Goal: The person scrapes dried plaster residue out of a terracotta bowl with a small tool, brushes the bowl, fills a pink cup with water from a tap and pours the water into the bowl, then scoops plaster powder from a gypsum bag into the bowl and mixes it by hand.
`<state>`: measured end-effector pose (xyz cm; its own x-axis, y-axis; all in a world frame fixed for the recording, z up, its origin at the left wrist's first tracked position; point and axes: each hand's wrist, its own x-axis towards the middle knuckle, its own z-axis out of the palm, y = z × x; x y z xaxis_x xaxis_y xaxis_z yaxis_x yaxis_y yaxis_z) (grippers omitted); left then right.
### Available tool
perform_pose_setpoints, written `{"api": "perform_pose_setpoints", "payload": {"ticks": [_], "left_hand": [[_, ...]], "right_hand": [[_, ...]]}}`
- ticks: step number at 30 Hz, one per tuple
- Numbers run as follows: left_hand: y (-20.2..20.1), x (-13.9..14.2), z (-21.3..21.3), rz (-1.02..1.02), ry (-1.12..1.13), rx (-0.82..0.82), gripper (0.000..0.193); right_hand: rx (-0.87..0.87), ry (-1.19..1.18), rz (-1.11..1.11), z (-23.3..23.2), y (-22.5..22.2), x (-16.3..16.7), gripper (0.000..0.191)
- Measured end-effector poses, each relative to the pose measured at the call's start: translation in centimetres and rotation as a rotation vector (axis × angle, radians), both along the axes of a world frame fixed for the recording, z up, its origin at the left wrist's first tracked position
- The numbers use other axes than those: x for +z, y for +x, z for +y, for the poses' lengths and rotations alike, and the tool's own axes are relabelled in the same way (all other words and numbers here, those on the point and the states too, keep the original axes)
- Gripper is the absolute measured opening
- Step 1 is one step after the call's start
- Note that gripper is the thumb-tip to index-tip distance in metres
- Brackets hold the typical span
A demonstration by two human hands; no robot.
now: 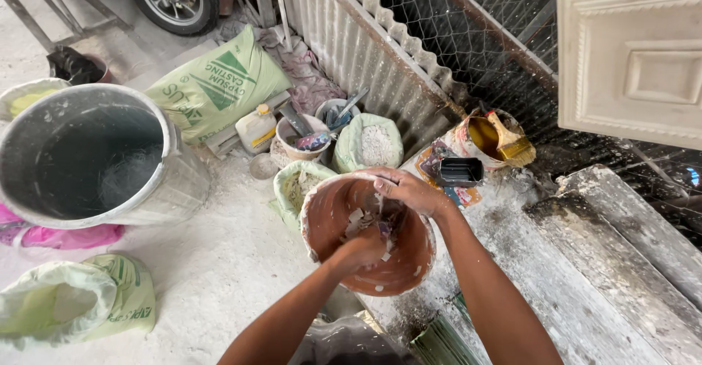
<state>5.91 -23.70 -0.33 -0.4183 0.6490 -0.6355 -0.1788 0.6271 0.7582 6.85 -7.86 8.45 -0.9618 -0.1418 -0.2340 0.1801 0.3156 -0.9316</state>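
**Two hands in a plaster-spattered bowl**

The ground (219, 277) here is dusty and white, like spilled flour, and a wavy metal sheet (365, 50) with wire netting behind it stands at the back. In the middle sits a reddish-brown rubber bowl (409, 262), tipped a little, with white flakes stuck on its inside.

Both hands are at this bowl. The left hand (362, 248) is down inside it, fingers curled together around something white near the bottom. What it grips is too hidden to tell. The right hand (406, 188) lies on the far rim of the bowl, fingers bent over the edge and clamped on it. So the left hand is the one deeper in the bowl, and the bowl's open mouth faces up toward the person.

Left of the bowl stands a big grey metal bucket (172, 182), dark inside. Behind the bowl, toward the wavy sheet, are small tubs and bags: a green bag of white bits (373, 145), a small white tub (296, 138) and a white jug with a yellow cap (256, 127). A big green sack (219, 83) leans farther back. To the right of the bowl sit a tin with yellow stuff and a paintbrush (512, 142). Up at the far right hangs a white moulded plaster panel (632, 58). A second pale green sack (80, 299) lies crumpled at the near left of the bowl.
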Motion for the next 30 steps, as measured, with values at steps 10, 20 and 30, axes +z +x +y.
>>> {"api": "perform_pose_setpoints", "payload": {"ticks": [10, 20, 30], "left_hand": [[-1.3, -0.9, -0.2, -0.015, -0.016, -0.125, 0.026], [-0.7, -1.3, 0.7, -0.128, 0.036, 0.004, 0.031], [-0.1, -2.1, 2.2, -0.311, 0.285, 0.323, 0.024]], "right_hand": [[0.064, 0.096, 0.053, 0.2, -0.7, 0.2, 0.053], [0.111, 0.007, 0.014, 0.8, -1.2, 0.6, 0.055], [0.096, 0.012, -0.002, 0.4, -1.7, 0.3, 0.055]]}}
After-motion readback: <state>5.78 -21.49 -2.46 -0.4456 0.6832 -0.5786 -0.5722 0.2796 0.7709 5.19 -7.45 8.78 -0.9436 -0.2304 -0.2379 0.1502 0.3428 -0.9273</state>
